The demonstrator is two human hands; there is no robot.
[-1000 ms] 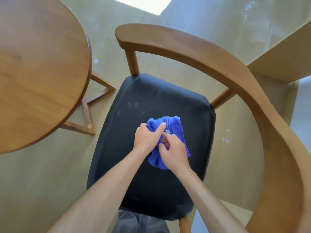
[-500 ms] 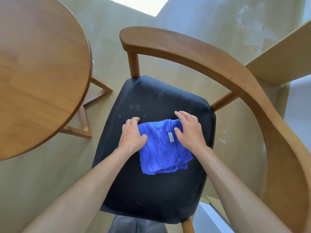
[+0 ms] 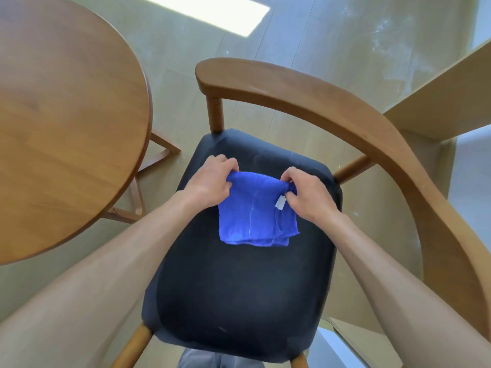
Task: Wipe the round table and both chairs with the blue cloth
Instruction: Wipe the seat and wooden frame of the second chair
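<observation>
Two hands work at mid-frame: the left hand and the right hand each pinch an upper corner of the one folded blue terry cloth, which lies on the black padded seat of the single wooden armchair in view. Judging by this, the cloth is being refolded; next comes pressing it flat and wiping the seat. One round wooden tabletop fills the upper left.

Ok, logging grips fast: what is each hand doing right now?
Left hand: pinches the blue cloth at its far left corner.
Right hand: pinches the cloth's far right corner.
</observation>
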